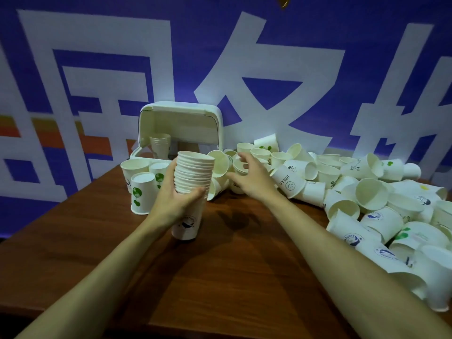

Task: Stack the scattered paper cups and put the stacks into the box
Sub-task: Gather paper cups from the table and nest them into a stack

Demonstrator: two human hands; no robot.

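Our left grip (175,199) curls round the tall stack of cups (193,174), upright over the desk (232,265) before the open box (181,128). Our right grip (249,178) hangs spread over the loose cups (367,199).

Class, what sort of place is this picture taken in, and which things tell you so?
Probably an event or promotion stand: a big blue banner with huge white characters hangs behind a wooden table heaped with printed paper cups.

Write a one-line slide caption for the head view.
Left hand grips a tall cup stack while the open right hand reaches toward the loose cups beside the open box.
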